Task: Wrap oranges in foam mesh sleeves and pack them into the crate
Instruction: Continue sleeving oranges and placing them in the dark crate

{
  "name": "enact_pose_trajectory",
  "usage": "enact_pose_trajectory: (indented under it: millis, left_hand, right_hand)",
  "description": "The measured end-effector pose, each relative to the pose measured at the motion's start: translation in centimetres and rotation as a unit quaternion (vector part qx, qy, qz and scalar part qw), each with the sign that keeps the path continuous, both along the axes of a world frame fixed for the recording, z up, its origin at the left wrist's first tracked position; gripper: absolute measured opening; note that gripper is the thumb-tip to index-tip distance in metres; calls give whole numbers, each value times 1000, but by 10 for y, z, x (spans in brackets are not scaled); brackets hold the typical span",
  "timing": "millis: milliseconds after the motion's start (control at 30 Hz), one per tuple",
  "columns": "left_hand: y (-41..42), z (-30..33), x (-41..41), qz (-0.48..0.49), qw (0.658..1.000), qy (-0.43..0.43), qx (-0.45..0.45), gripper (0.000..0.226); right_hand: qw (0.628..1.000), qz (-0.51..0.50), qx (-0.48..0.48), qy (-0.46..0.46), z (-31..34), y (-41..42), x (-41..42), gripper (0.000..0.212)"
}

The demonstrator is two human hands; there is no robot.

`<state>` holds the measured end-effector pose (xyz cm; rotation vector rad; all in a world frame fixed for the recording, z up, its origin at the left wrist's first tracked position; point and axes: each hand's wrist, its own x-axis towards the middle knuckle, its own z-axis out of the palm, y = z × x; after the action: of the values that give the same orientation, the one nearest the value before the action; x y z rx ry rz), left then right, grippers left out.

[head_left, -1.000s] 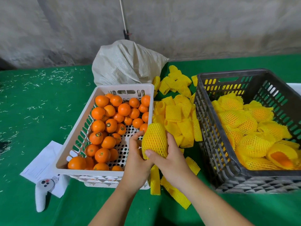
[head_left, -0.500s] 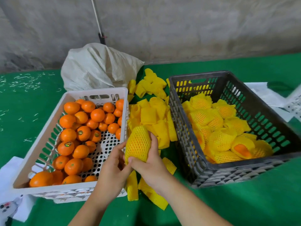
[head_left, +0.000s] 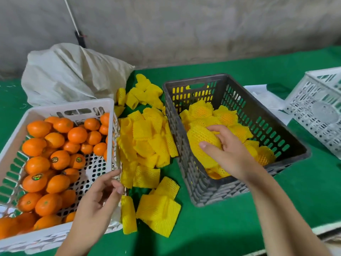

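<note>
Left hand [head_left: 100, 198]: bare, no glove, no ring, no watch; short plain nails.
Right hand [head_left: 228, 154]: bare too, with no jewellery; the thumb nail is short and without polish.
Left forearm [head_left: 73, 242]: bare, no sleeve in view, lower left of the frame.
Right forearm [head_left: 282, 217]: bare, no sleeve in view, lower right.

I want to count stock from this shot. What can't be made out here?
- Head view: wrapped oranges low in the dark crate are hidden by the right hand and top layer.
- White crate: left and bottom edges cut off.
- Orange stickers: too small.
</note>
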<state>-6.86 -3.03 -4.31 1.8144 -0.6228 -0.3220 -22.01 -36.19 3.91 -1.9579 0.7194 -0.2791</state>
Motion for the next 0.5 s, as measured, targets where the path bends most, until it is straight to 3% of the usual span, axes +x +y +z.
enact_pose_trajectory:
  millis: [100,167,367,500]
  left_hand:
    - [0,1,-1,-9,1000,6,-7,36]
    - [0,1,-1,-4,1000,12,-20,36]
    - [3,4,6,38,995,72,-61,32]
    - [3,9,10,63,987,118,-87,30]
  right_hand:
    - [956,46,-157,241,-14,-29,-20,58]
    - [940,77,-171,285,-22,-29,-19,60]
    - [972,-56,-188,132,-27,-26,-7,40]
    - [989,-76,-125,-14,-17,-8,18,34]
